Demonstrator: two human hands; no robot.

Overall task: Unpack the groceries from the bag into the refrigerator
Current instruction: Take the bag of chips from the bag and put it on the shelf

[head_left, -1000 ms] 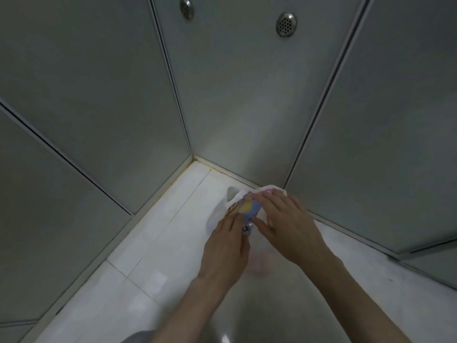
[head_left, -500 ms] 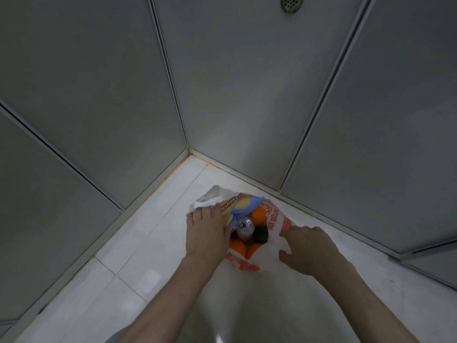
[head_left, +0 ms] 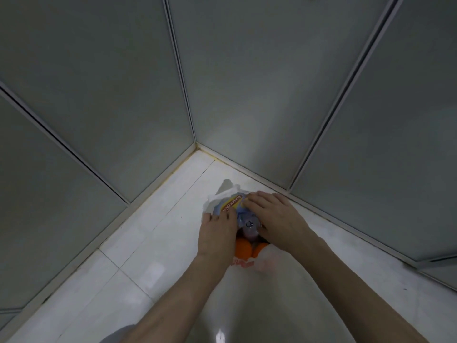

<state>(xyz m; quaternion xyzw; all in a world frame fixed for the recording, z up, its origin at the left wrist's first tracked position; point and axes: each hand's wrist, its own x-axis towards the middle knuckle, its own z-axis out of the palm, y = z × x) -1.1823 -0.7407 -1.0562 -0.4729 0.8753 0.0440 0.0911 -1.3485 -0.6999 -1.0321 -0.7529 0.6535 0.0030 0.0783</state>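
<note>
Head view | blue snack packet (head_left: 231,205) at top of white plastic bag (head_left: 223,194), long axis slanting up-right, lying between both hands | left hand (head_left: 217,231) and right hand (head_left: 277,217) flat-fingered on it, curl round it unclear | below: can (head_left: 249,225), oranges (head_left: 243,248) | bag on floor (head_left: 148,243) in wall corner.

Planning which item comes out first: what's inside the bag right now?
In the plastic bag: a blue-and-yellow packet on top, a can below it, and oranges. The left hand and right hand cover the rest; anything deeper is hidden.
</note>
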